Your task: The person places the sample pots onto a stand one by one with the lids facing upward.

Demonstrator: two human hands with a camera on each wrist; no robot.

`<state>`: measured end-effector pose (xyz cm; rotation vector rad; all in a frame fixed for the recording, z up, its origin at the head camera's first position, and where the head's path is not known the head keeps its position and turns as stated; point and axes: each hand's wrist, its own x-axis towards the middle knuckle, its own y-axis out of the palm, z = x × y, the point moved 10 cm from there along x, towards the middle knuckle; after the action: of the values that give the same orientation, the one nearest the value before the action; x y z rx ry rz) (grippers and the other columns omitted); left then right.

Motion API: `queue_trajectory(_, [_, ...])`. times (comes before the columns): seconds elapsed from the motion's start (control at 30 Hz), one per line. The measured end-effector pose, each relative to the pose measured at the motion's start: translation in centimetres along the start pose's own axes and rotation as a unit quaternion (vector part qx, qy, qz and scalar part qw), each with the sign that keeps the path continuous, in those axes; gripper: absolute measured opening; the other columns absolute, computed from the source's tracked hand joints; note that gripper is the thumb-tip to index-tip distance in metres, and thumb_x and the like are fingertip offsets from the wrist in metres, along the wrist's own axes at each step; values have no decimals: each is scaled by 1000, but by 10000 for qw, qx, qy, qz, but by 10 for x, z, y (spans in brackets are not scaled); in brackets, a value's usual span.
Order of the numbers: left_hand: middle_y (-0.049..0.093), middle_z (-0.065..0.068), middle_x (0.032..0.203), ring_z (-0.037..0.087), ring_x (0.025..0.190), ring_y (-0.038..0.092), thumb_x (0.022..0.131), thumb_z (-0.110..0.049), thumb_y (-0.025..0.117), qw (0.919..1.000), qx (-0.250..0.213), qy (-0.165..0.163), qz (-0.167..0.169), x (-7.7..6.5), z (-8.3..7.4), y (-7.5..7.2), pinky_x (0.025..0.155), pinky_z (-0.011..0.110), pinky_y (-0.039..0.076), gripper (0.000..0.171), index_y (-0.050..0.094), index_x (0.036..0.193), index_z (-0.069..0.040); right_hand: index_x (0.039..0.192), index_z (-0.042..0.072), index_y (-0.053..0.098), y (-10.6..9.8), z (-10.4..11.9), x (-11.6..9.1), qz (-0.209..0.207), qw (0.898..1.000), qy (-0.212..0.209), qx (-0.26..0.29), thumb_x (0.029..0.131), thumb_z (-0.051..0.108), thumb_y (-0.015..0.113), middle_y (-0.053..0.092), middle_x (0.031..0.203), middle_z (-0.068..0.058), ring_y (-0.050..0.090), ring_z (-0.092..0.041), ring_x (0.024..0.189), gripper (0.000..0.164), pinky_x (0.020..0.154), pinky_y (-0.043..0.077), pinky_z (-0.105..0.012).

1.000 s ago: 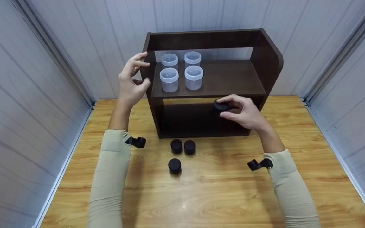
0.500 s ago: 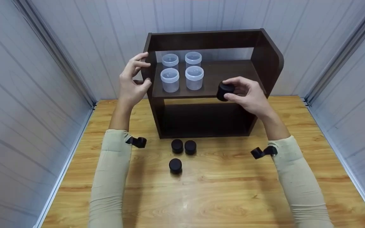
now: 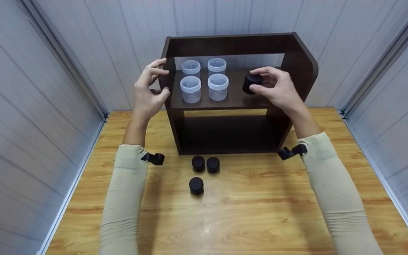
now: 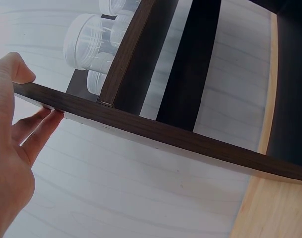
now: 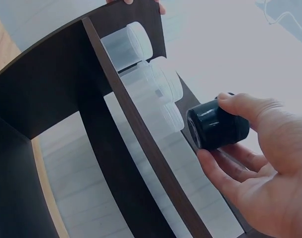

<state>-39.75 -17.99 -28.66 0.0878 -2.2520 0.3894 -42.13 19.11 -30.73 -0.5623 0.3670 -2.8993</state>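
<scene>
My right hand (image 3: pixel 278 88) grips a small black jar (image 3: pixel 251 83) between thumb and fingers, above the right part of the upper board of a dark brown shelf unit (image 3: pixel 253 103). In the right wrist view the jar (image 5: pixel 215 124) is tilted and apart from the board. My left hand (image 3: pixel 150 89) holds the unit's left side panel; in the left wrist view the thumb (image 4: pixel 23 74) lies on one side of the panel (image 4: pixel 141 126) and the fingers on the other. Several translucent lidded jars (image 3: pixel 218 91) stand in two rows on the board's left half.
On the wooden floor (image 3: pixel 239 212) before the unit stand three more black jars: two side by side (image 3: pixel 198 163) and one nearer (image 3: pixel 196 185). The lower compartment (image 3: pixel 225 134) is dark. Pale panelled walls (image 3: pixel 41 106) enclose the space left, right and behind.
My right hand has lifted the black jar from in front of the lower compartment, up past the upper board's front edge and over the board. The left hand stays on the side panel.
</scene>
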Motion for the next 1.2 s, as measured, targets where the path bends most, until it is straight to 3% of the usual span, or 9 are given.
queue_trajectory(0.27, [66, 18, 161, 24, 152, 61, 88, 14, 65, 9999, 23, 100, 36, 0, -3, 0, 123, 51, 57, 38, 70, 124, 7, 140, 3, 75, -1, 2, 21, -91, 9990, 64, -426, 100, 8, 82, 75, 123, -1, 74, -7, 104, 40, 85, 61, -15])
queue_trajectory(0.43, [67, 17, 160, 24, 151, 62, 87, 15, 64, 10000, -87, -13, -29, 0, -1, -1, 117, 46, 61, 36, 71, 121, 6, 137, 4, 77, 0, 9, 37, -178, 9981, 12, -590, 99, 5, 82, 74, 126, -9, 73, -6, 101, 39, 85, 60, -13])
queue_trajectory(0.67, [65, 24, 159, 33, 151, 61, 84, 18, 64, 9996, -227, -41, -139, 1, 3, -1, 121, 48, 58, 37, 70, 120, 10, 135, 6, 78, 1, 5, 51, -356, 9973, 88, -639, 99, 2, 80, 72, 125, -7, 72, -7, 103, 37, 87, 59, -14])
queue_trajectory(0.93, [67, 18, 159, 24, 151, 62, 86, 14, 64, 9998, -171, 30, -61, 1, 1, 0, 116, 38, 59, 36, 72, 121, 6, 137, 1, 76, 1, -7, 59, -617, 9966, 11, -552, 99, 0, 80, 70, 130, -6, 71, -12, 111, 39, 94, 59, -19])
queue_trajectory(1.2, [66, 17, 160, 22, 152, 62, 88, 10, 64, 9998, -7, 175, 19, 1, -3, 0, 119, 50, 59, 37, 70, 124, 6, 137, -1, 75, 6, -19, 64, -836, 9936, 8, -765, 98, 0, 81, 72, 135, -13, 71, -18, 119, 40, 104, 58, -26])
